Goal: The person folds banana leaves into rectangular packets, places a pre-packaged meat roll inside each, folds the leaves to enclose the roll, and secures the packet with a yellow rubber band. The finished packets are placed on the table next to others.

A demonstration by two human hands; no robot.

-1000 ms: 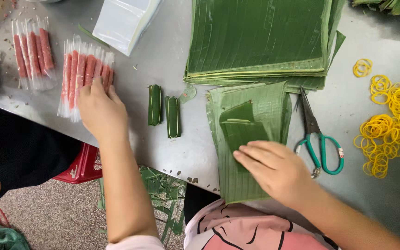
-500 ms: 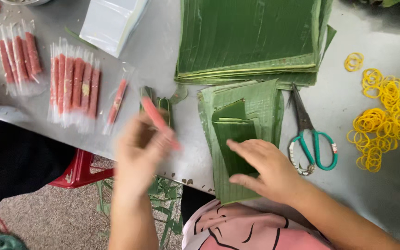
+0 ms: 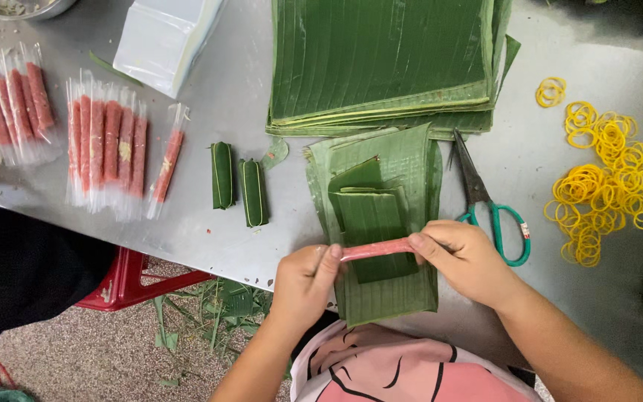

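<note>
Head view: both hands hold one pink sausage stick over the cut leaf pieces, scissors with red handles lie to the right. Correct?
Not quite. In the head view the scissors have green handles, not red. The rest stands: the left hand and right hand hold one pink sausage stick by its ends over the cut leaf pieces, and the scissors lie to their right.
</note>
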